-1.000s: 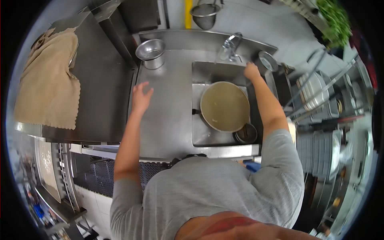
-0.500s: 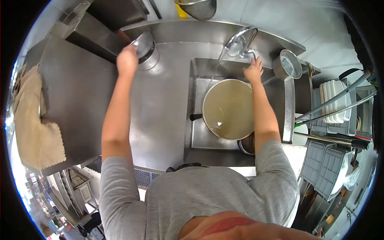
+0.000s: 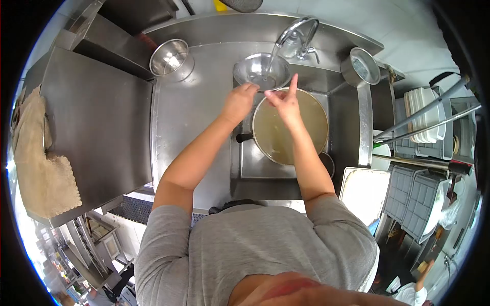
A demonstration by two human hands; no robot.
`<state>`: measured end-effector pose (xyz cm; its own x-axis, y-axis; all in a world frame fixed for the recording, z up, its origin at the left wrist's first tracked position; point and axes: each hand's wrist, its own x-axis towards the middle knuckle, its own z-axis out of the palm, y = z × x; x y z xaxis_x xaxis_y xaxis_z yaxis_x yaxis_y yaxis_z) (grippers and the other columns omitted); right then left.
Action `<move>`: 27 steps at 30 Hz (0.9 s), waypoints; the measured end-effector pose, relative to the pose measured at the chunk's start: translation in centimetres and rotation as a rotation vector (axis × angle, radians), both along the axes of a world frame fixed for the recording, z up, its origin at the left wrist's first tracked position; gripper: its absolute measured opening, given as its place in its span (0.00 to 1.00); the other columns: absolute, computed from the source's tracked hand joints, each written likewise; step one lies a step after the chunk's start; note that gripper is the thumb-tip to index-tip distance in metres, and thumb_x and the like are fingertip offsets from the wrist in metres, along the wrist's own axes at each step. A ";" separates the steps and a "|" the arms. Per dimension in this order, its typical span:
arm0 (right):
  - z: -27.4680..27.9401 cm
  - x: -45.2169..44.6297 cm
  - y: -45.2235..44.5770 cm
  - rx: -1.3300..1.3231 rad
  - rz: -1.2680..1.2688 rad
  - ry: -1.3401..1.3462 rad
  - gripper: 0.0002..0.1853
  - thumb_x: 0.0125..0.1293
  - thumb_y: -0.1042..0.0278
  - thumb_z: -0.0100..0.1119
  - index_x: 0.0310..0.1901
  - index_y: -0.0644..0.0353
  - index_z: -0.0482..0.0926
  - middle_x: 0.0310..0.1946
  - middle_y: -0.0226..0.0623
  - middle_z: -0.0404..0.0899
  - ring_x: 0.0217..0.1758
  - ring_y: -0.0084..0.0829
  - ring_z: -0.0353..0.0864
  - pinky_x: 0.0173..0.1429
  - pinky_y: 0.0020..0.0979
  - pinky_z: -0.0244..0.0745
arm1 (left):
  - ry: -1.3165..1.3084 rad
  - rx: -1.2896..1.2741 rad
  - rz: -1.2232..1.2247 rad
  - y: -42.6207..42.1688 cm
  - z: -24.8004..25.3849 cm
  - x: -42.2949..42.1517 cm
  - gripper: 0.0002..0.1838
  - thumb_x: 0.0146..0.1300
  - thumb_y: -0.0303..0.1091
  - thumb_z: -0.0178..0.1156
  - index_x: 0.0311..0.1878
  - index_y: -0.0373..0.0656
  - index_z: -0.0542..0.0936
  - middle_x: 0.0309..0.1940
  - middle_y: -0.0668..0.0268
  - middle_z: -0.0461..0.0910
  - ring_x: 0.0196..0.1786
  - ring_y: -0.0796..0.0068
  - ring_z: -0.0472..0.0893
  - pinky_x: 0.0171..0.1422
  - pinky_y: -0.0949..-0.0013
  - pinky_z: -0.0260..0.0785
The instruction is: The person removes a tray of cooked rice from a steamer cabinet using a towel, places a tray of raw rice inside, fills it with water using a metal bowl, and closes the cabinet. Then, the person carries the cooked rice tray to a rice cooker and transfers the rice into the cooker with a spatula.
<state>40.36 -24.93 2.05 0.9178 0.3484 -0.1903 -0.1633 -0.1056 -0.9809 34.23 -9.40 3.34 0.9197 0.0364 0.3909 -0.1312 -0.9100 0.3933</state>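
My left hand (image 3: 240, 104) grips the near rim of a shiny metal bowl (image 3: 246, 69). The bowl is under the tap (image 3: 305, 24), and a stream of water runs into it. Close to the bowl's near right side is my right hand (image 3: 287, 106), its fingers spread, holding nothing. Below the hands, a large round pot (image 3: 327, 122) with a black handle stands in the sink (image 3: 244, 171), filled with cloudy yellowish liquid. Part of another round vessel (image 3: 329, 166) shows beside the pot, mostly hidden by the pot and my right forearm.
A metal container (image 3: 181, 74) stands on the counter at the left, and another (image 3: 351, 69) at the sink's right back corner. A beige cloth (image 3: 48, 178) hangs over the left worktop. White trays (image 3: 418, 120) and grey crates (image 3: 408, 199) stand at right. Another person (image 3: 408, 293) is at lower right.
My left hand has brought the bowl from the left container to the running tap. My right hand has moved left from the tap lever toward the bowl.
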 end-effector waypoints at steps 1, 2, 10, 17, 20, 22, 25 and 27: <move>-0.4 -0.3 -0.2 -0.038 -0.037 -0.125 0.46 0.55 0.63 0.70 0.69 0.57 0.48 0.36 0.43 0.79 0.35 0.31 0.81 0.42 0.30 0.77 | -0.027 -0.031 0.002 -0.1 0.3 -0.2 0.11 0.58 0.25 0.56 0.45 0.42 0.78 0.41 0.62 0.80 0.41 0.59 0.81 0.44 0.63 0.76; 0.3 -0.7 -0.2 -0.073 -0.074 -0.250 0.44 0.53 0.65 0.71 0.68 0.55 0.54 0.36 0.42 0.79 0.36 0.30 0.80 0.43 0.30 0.77 | -0.055 -0.059 0.004 -0.1 0.6 -0.4 0.11 0.58 0.25 0.56 0.45 0.42 0.78 0.41 0.63 0.81 0.41 0.59 0.81 0.45 0.63 0.76; -1.2 -0.6 -1.0 -0.311 -0.186 -0.679 0.16 0.45 0.72 0.72 0.36 0.60 0.78 0.32 0.40 0.78 0.34 0.34 0.79 0.41 0.33 0.75 | 0.051 -0.358 0.106 -2.1 3.2 -8.3 0.22 0.57 0.29 0.61 0.57 0.44 0.73 0.63 0.55 0.65 0.63 0.52 0.67 0.66 0.59 0.62; -0.9 -0.6 -1.2 -0.361 -0.182 -0.719 0.15 0.43 0.73 0.71 0.34 0.60 0.79 0.30 0.42 0.78 0.33 0.39 0.78 0.40 0.35 0.74 | 0.386 -0.480 0.127 -1.9 3.1 -28.8 0.15 0.59 0.28 0.59 0.50 0.43 0.77 0.54 0.56 0.74 0.56 0.56 0.74 0.59 0.60 0.68; -0.6 -0.5 -0.8 -0.388 -0.156 -0.693 0.16 0.41 0.70 0.74 0.32 0.60 0.78 0.30 0.44 0.78 0.34 0.44 0.78 0.40 0.39 0.74 | 0.510 -0.592 0.358 -2.2 3.0 -38.3 0.08 0.62 0.28 0.57 0.44 0.41 0.80 0.42 0.56 0.80 0.44 0.58 0.80 0.47 0.64 0.74; -0.5 -0.5 -0.4 -0.409 -0.156 -0.669 0.16 0.41 0.69 0.75 0.32 0.61 0.78 0.30 0.44 0.78 0.33 0.42 0.78 0.40 0.38 0.74 | 0.589 -0.594 0.505 -1.9 0.8 -44.3 0.08 0.62 0.30 0.57 0.41 0.41 0.81 0.39 0.57 0.81 0.41 0.59 0.82 0.44 0.64 0.75; -0.7 -0.3 0.1 -0.405 -0.171 -0.666 0.17 0.40 0.67 0.75 0.32 0.62 0.79 0.29 0.44 0.78 0.32 0.41 0.78 0.40 0.37 0.74 | 0.705 -0.614 0.705 -1.6 -4.5 -51.8 0.08 0.60 0.33 0.59 0.41 0.42 0.82 0.37 0.57 0.82 0.40 0.59 0.83 0.44 0.63 0.75; -0.8 -0.4 0.5 -0.405 -0.200 -0.663 0.17 0.40 0.67 0.76 0.31 0.62 0.79 0.29 0.43 0.78 0.31 0.40 0.78 0.39 0.37 0.74 | 0.780 -0.588 0.823 -1.2 -8.0 -55.3 0.10 0.58 0.35 0.61 0.41 0.43 0.83 0.37 0.57 0.83 0.40 0.60 0.83 0.44 0.64 0.75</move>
